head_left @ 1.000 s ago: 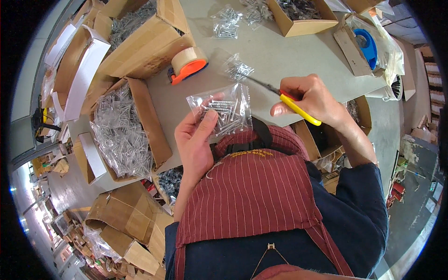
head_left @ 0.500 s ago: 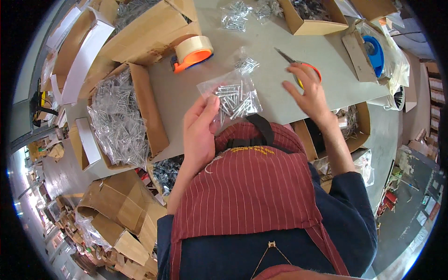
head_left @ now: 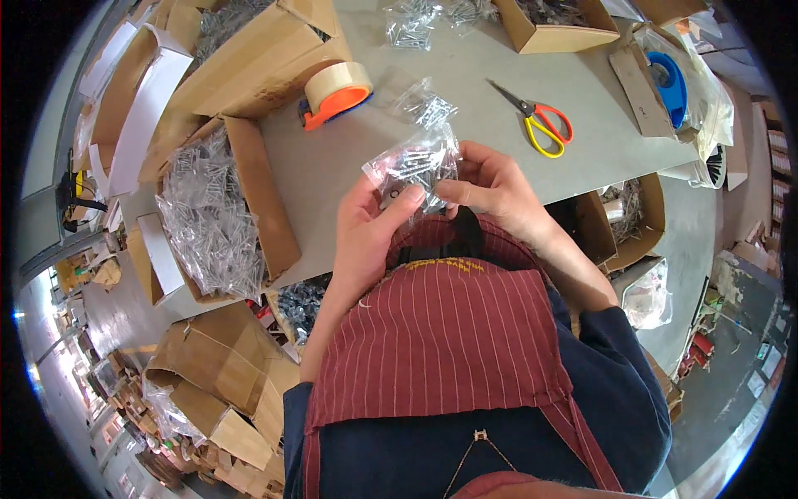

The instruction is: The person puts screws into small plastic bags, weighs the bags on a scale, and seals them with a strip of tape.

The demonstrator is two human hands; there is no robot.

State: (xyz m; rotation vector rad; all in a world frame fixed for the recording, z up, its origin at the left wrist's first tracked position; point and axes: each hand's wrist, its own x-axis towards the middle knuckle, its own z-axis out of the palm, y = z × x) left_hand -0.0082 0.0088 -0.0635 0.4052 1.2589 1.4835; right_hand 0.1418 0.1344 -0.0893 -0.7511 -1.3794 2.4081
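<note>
A clear plastic bag of screws [head_left: 422,166] is held up in front of me, above the near table edge. My left hand [head_left: 374,216] grips its left side, thumb laid over the front. On the right side my right hand [head_left: 492,187] pinches the bag between thumb and fingers. Just beyond it another clear bag of screws [head_left: 422,106] lies on the table. Scissors [head_left: 542,126] with one red and one yellow handle rest to the right, apart from my hands. An orange tape dispenser [head_left: 339,96] with a wide roll of tape stands to the left.
A cardboard box [head_left: 264,200] full of bagged screws stands at the left. More screw bags [head_left: 409,25] lie at the far side near an open carton [head_left: 565,37]. A blue tape dispenser [head_left: 667,91] sits at the right. Below the table edge is another box [head_left: 652,220].
My right hand has left the scissors and come over to the bag, now gripping its right side. My left hand still holds the bag. The scissors stay on the table.
</note>
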